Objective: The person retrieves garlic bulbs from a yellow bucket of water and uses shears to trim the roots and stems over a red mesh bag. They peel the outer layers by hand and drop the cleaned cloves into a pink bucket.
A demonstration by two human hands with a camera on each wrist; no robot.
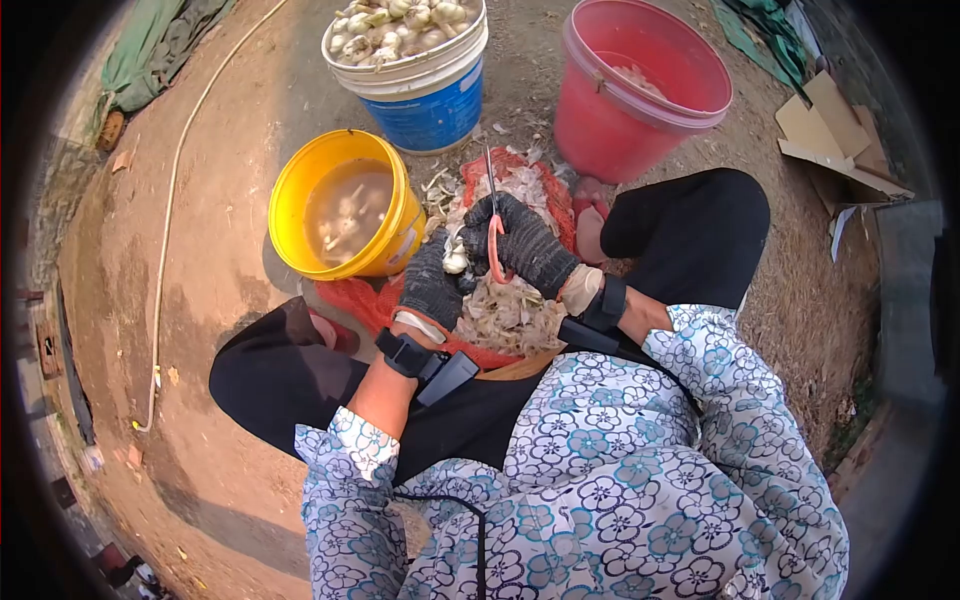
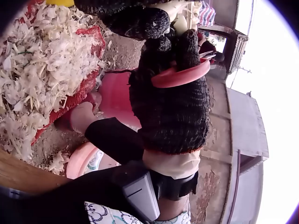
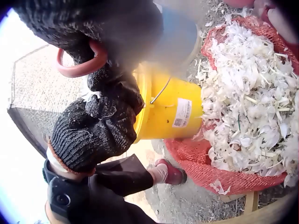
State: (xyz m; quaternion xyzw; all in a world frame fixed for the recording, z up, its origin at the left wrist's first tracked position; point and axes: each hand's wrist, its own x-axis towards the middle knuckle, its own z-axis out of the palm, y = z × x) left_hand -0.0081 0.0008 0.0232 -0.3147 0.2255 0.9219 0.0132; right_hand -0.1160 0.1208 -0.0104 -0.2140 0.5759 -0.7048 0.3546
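Dark knitted gloves cover both hands, which meet over a heap of garlic skins (image 1: 512, 315). My left hand (image 1: 432, 280) grips a white garlic bulb (image 1: 455, 258), its fingers curled round it. Close against it, my right hand (image 1: 527, 245) holds a pair of scissors (image 1: 495, 245) with pinkish-orange handles, blades pointing away from the body. One scissor handle loop (image 2: 183, 76) circles the right hand's fingers in the left wrist view. In the right wrist view the left glove (image 3: 93, 126) is curled below the handle, and the bulb is mostly hidden.
A yellow bucket (image 1: 400, 225) holds peeled-looking pieces in cloudy water. Behind stand a blue-and-white bucket (image 1: 425, 110) heaped with garlic bulbs and a pink bucket (image 1: 615, 125). Red mesh (image 1: 365, 300) lies under the skins. A hose (image 1: 170, 210) runs along the left; a cardboard box (image 1: 840, 140) sits right.
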